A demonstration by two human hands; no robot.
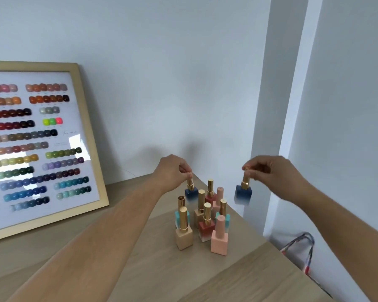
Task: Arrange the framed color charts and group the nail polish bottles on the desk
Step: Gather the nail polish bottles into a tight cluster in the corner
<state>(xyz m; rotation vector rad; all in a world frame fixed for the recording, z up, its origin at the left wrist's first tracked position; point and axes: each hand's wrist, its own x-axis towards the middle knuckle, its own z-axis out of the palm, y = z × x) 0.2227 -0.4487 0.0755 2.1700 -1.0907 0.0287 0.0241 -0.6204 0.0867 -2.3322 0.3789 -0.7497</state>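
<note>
A framed color chart (42,136) with a light wood frame leans against the wall at the left of the desk (140,269). Several nail polish bottles stand grouped near the desk's far right corner, among them a beige one (184,235), a pink one (220,238) and a rust-red one (206,228). My left hand (172,171) pinches the gold cap of a dark blue bottle (191,192) at the back of the group. My right hand (268,171) holds a second dark blue bottle (243,194) by its cap, in the air just beyond the desk's right edge.
The desk's right edge runs diagonally close to the bottles. A patterned bag strap (301,251) hangs below that edge at the right. A white wall and a pillar (277,105) stand behind the corner.
</note>
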